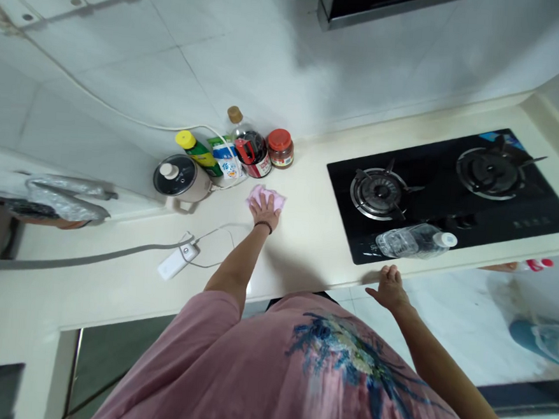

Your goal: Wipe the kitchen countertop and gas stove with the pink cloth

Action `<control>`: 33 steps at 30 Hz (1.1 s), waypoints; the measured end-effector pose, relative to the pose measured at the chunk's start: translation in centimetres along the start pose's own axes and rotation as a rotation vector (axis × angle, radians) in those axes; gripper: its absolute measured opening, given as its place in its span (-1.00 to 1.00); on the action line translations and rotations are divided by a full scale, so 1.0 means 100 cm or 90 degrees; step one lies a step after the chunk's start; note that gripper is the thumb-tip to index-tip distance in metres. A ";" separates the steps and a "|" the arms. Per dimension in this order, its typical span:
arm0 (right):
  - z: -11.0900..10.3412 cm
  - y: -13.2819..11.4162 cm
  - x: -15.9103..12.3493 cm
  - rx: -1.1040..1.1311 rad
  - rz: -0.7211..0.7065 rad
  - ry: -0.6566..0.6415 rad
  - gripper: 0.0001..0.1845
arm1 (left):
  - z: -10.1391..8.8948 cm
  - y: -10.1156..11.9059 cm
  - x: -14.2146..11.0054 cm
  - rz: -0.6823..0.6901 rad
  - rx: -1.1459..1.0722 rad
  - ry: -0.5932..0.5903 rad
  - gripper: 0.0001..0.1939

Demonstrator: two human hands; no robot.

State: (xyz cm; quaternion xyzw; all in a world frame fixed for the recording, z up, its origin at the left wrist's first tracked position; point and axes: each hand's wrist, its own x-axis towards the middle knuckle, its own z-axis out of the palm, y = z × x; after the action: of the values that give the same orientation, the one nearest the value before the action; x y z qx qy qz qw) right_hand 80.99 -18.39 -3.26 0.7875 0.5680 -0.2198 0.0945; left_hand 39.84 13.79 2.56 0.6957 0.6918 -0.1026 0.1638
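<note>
My left hand [264,216] lies flat with its fingers spread on a pink cloth [280,201], pressing it against the pale countertop [301,236]. A dark beaded bracelet circles that wrist. At the front edge of the counter, just below the gas hob [434,188], is my right hand [391,291]; its thumb stands apart from the fingers and nothing shows in it. Near its fingertips, a clear plastic bottle [416,240] with a white cap lies on its side along the hob's front.
Behind the cloth stand a red-lidded jar [280,149], a dark sauce bottle [252,147], a yellow-capped bottle [198,153], a packet [226,159] and a small electric pot [182,178]. A white power strip [177,261] with cables lies left of my forearm. A range hood [370,5] hangs above.
</note>
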 end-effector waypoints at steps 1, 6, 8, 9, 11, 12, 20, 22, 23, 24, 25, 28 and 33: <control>0.000 0.000 0.000 -0.001 -0.002 -0.001 0.30 | 0.006 -0.003 -0.015 0.001 0.000 0.004 -0.22; -0.006 -0.003 0.001 -0.003 -0.018 0.013 0.31 | 0.046 -0.020 -0.108 -0.003 -0.018 0.000 -0.20; -0.008 -0.004 0.001 0.004 -0.029 0.028 0.33 | 0.067 -0.026 -0.150 0.002 -0.031 0.010 -0.19; -0.009 -0.004 0.002 0.006 -0.033 0.030 0.32 | 0.078 -0.029 -0.170 0.006 -0.035 0.019 -0.18; -0.010 -0.004 0.003 0.001 -0.038 0.025 0.31 | 0.100 -0.033 -0.206 0.013 -0.033 0.041 -0.18; -0.010 -0.004 0.003 -0.007 -0.039 0.020 0.31 | 0.109 -0.036 -0.221 0.016 -0.028 0.051 -0.17; -0.001 -0.002 0.005 -0.043 -0.048 0.045 0.31 | 0.135 -0.047 -0.244 0.038 -0.017 0.060 -0.15; 0.001 -0.002 0.005 -0.043 -0.037 0.043 0.32 | 0.126 -0.048 -0.223 0.033 -0.034 0.067 -0.16; 0.001 -0.003 0.005 -0.045 -0.033 0.036 0.32 | 0.120 -0.049 -0.209 0.028 -0.045 0.070 -0.17; 0.001 -0.003 0.005 -0.046 -0.029 0.029 0.32 | 0.112 -0.051 -0.192 0.022 -0.056 0.074 -0.17; 0.001 -0.003 0.005 -0.047 -0.025 0.023 0.32 | 0.103 -0.053 -0.173 0.016 -0.067 0.078 -0.17; 0.001 -0.002 0.005 -0.044 -0.018 0.025 0.32 | 0.067 -0.064 -0.104 0.007 -0.096 0.103 -0.20; 0.004 0.003 0.003 -0.034 -0.027 0.041 0.27 | 0.005 -0.089 0.004 -0.004 -0.135 0.132 -0.28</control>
State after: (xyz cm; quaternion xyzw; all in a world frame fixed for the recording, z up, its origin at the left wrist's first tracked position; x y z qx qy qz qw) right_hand 81.23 -18.36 -3.74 0.7792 0.5927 -0.1815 0.0924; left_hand 31.07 13.90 1.17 0.6793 0.7140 0.0431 0.1641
